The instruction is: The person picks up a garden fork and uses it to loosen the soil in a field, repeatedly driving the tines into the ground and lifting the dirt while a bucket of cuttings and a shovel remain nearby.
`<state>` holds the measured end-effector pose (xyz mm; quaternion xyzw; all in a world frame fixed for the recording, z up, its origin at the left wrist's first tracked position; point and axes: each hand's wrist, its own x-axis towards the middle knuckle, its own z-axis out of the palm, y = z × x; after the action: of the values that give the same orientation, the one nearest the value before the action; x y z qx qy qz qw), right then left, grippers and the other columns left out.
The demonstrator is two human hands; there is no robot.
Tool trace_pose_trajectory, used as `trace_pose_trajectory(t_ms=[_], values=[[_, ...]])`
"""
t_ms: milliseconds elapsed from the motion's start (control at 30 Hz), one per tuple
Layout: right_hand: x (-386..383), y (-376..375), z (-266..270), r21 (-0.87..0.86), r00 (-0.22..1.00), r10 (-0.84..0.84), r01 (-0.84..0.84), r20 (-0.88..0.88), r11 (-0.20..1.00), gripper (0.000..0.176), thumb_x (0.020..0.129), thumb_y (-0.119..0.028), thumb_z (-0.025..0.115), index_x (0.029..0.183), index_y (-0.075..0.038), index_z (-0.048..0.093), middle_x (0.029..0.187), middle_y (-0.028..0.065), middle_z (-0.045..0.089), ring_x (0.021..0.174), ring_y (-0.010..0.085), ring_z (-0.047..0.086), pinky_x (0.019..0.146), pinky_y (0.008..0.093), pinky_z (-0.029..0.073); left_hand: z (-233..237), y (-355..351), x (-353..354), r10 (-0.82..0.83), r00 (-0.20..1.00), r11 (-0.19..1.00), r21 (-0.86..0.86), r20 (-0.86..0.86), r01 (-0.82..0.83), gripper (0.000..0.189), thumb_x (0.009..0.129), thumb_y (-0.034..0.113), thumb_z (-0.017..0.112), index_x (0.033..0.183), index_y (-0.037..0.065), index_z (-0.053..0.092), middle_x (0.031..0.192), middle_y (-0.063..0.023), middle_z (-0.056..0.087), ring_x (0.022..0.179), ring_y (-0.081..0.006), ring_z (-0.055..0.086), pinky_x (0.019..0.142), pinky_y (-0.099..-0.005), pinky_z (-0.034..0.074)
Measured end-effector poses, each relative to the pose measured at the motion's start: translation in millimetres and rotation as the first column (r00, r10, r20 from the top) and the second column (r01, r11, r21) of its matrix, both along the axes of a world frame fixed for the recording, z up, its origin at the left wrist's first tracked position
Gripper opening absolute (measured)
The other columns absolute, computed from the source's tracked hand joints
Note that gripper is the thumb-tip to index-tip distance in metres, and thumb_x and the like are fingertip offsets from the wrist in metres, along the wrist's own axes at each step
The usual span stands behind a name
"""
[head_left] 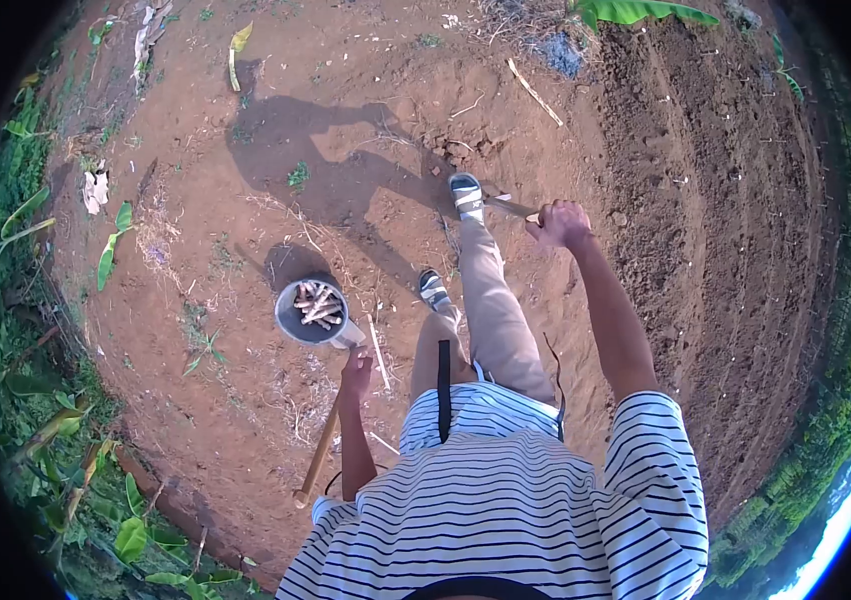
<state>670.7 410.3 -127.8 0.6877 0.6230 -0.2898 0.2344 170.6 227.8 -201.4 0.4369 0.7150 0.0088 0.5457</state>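
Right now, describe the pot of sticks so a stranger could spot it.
On the bare red soil, look just ahead of the left hand, beside the sandalled feet. The round grey pot stands there, the only container, holding pale cut sticks.

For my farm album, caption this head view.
Person on red soil, left hand gripping a wooden stick near a bucket of cuttings, right hand holding a blade.

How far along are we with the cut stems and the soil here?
Done: the soil on the right looks worked into furrows, and the bucket holds cut stems. In hand: the left hand grips a wooden stick, and the right hand grips a blade. Left: the stems all sit in the bucket, none in the ground.
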Motion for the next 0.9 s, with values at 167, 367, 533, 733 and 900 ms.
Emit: trace_pose_trajectory(t_ms=[167, 367, 533, 733, 900], values=[[-2, -16, -14, 0.138, 0.999, 0.027, -0.031, 0.031, 0.990, 0.055, 0.076, -0.051, 0.038, 0.091, -0.003, 0.062, 0.093, 0.0200, 0.059, 0.094, 0.0304, 0.056, 0.084, 0.0376, 0.041, 29, -52, -4, 0.115, 0.992, 0.988, -0.105, 0.054, -0.109, 0.034, 0.084, 0.024, 0.048, 0.116, 0.014, 0.045, 0.093, -0.0149, 0.061, 0.084, -0.0232, 0.059, 0.073, -0.0333, 0.045], [-14, -146, -62, 0.669, 0.997, 0.072, -0.041, -0.018, 0.742, 0.036, 0.068, -0.042, 0.054, 0.067, -0.006, 0.058, 0.064, 0.0142, 0.058, 0.059, 0.0276, 0.057, 0.058, 0.0396, 0.044, 25, -152, -1, 0.114, 0.993, 0.982, -0.155, 0.019, -0.110, 0.033, 0.084, 0.025, 0.049, 0.115, 0.014, 0.045, 0.088, -0.0134, 0.062, 0.077, -0.0172, 0.060, 0.067, -0.0304, 0.047], [-26, -294, -92, 0.228, 0.995, -0.062, 0.078, -0.078, 0.971, 0.035, 0.068, -0.043, 0.052, 0.065, -0.009, 0.061, 0.066, 0.0165, 0.059, 0.067, 0.0282, 0.060, 0.064, 0.0399, 0.046, 4, -235, 11, 0.018, 1.000, 0.982, -0.189, -0.008, -0.019, 0.032, 0.085, 0.022, 0.050, 0.115, 0.014, 0.046, 0.087, -0.0120, 0.062, 0.073, -0.0172, 0.061, 0.063, -0.0297, 0.047], [-22, -437, -202, -0.151, 0.991, -0.029, 0.009, -0.127, 0.988, 0.039, 0.076, -0.041, 0.043, 0.074, -0.009, 0.064, 0.079, 0.0168, 0.062, 0.076, 0.0276, 0.061, 0.074, 0.0444, 0.043, -1, -312, 27, 0.236, 0.971, 0.940, -0.265, 0.045, -0.216, 0.030, 0.086, 0.020, 0.050, 0.115, 0.013, 0.047, 0.091, -0.0112, 0.061, 0.074, -0.0185, 0.061, 0.062, -0.0280, 0.047], [-26, -453, -239, -0.437, 0.993, -0.077, 0.030, -0.089, 0.899, 0.046, 0.082, -0.041, 0.034, 0.097, -0.007, 0.062, 0.099, 0.0136, 0.061, 0.094, 0.0270, 0.057, 0.085, 0.0436, 0.039, -12, -374, 22, 0.170, 0.983, 0.959, -0.219, -0.072, -0.182, 0.029, 0.086, 0.018, 0.052, 0.114, 0.012, 0.048, 0.092, -0.0111, 0.060, 0.070, -0.0142, 0.059, 0.054, -0.0256, 0.045]])
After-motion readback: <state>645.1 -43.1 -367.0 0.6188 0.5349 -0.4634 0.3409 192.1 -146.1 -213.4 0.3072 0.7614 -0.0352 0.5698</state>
